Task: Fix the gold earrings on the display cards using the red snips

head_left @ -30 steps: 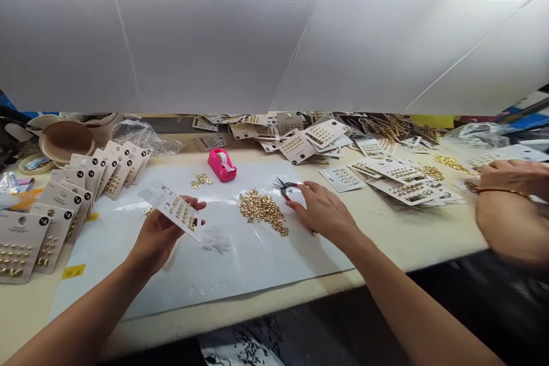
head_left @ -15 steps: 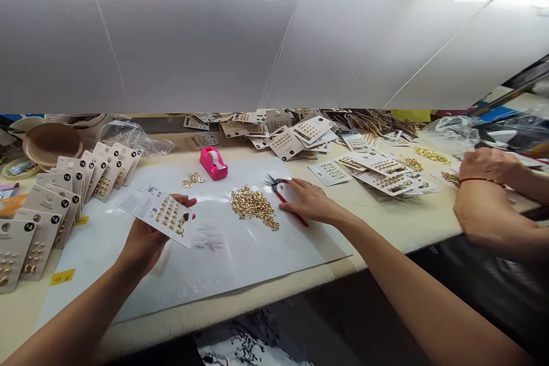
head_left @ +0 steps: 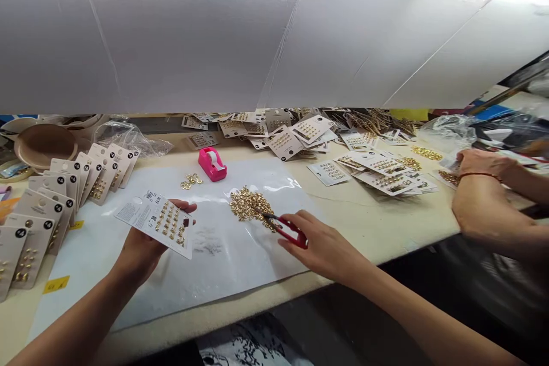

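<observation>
My left hand (head_left: 143,251) is closed on a white earring card (head_left: 141,214), tilted with its printed back and rows of gold earring backs facing up. My right hand (head_left: 319,243) grips red-handled pliers (head_left: 294,233), their dark jaws pointing left. The jaw tips are at the right side of a pile of small gold earring backs (head_left: 249,203) on the white sheet (head_left: 240,274). Whether the jaws pinch a piece cannot be made out. Thin silvery pins or scraps (head_left: 208,242) lie between the card and the pile. Several gold hoops (head_left: 191,180) rest farther back.
A pink tape dispenser (head_left: 212,164) stands behind the pile. Overlapping earring cards (head_left: 40,206) line the left side; more cards (head_left: 287,140) heap at the back. At right, a co-worker's forearm (head_left: 489,206) reaches over the table. A white panel (head_left: 193,40) hangs above.
My right hand has lifted the pliers off the sheet and brought their jaws left to the gold pile. My left hand and its card have stayed nearly in place.
</observation>
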The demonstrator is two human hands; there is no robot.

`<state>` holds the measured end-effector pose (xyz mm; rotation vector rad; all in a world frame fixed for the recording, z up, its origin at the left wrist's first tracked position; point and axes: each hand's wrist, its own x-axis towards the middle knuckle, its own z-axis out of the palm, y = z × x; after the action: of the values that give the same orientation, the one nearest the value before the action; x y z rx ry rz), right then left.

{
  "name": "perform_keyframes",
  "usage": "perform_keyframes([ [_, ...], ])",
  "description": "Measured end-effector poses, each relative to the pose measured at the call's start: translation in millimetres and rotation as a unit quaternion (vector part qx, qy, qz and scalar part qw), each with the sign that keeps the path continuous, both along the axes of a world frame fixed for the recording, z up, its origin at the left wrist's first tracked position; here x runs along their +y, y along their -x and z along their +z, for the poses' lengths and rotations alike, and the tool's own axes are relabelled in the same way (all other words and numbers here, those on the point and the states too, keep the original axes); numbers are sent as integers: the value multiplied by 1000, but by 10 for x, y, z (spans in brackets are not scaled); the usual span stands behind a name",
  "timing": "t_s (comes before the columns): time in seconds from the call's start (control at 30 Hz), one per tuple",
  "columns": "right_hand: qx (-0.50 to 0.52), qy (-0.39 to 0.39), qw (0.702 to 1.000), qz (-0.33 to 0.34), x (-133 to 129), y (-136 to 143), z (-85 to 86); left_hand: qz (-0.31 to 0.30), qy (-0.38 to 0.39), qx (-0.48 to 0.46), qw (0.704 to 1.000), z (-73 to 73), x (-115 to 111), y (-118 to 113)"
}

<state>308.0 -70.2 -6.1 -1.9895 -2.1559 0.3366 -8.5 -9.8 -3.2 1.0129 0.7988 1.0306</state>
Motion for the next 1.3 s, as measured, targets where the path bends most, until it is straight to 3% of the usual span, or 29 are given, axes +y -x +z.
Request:
perform_keyframes([
  [0.13, -22, 68, 997, -19, -146, 66, 3, -14, -16, 0, 1000, -39, 10, 33],
  [0.27, -45, 81, 995, -28, -137, 27, -38, -18, -20, -7, 1000, -64, 19, 38],
  [0.6, -116, 23, 993, 9, -126, 7, -123, -24, -21, 5, 999, -33, 19, 18],
  [0.87, -230, -64, 969, 66, -277, 22, -149, -51, -34, -2, 998, -115, 36, 40],
  [0.97, -210, -64, 971, 93, -336, 38, -66, -46, -33, 16, 998, -100, 39, 26],
  [1.1, -126, 14, 989, 83, -359, 34, -1, -45, -32, 25, 998, -73, 30, 24],
  [1.2, -101, 21, 994, 36, -330, 17, -47, -48, -36, 21, 998, -89, 32, 34],
  [1.3, -105, -15, 994, 42, -289, 2, -115, -51, -41, 24, 998, -127, 42, 46],
])
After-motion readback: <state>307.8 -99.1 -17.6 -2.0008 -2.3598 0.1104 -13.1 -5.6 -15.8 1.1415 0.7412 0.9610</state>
